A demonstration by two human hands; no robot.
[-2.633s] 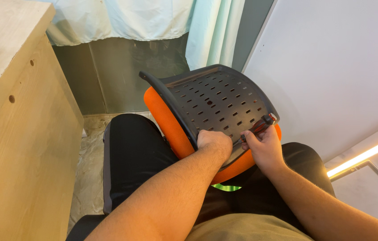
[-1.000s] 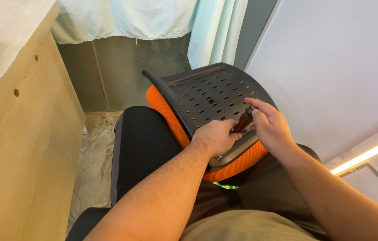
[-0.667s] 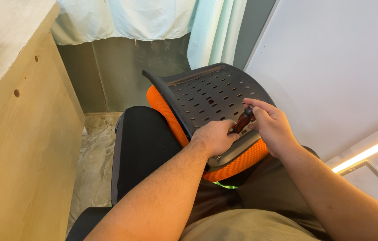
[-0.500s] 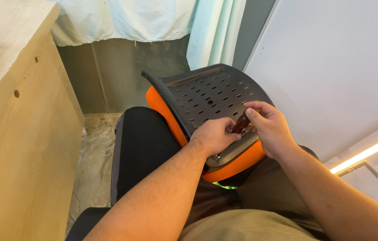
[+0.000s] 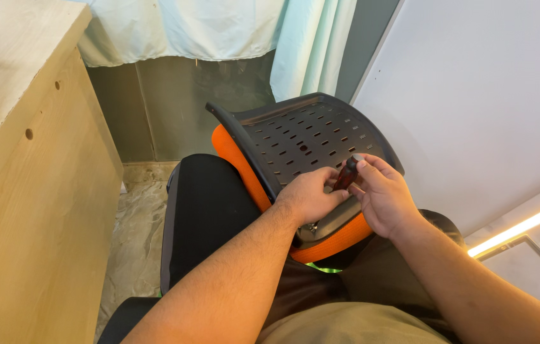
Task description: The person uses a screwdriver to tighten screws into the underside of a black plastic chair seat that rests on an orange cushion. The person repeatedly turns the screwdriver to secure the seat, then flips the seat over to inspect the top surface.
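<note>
My left hand [image 5: 311,194] covers the tip of the dark red-handled screwdriver [image 5: 346,173], so I cannot tell what it meets on the black perforated plastic chair back [image 5: 311,140]; my right hand [image 5: 384,200] wraps the handle's near side. The orange mesh cushion [image 5: 238,159] is mostly hidden behind that back and under my hands. The pale wooden cabinet [image 5: 34,191] on the left and both my forearms are cut off by the picture's edges.
</note>
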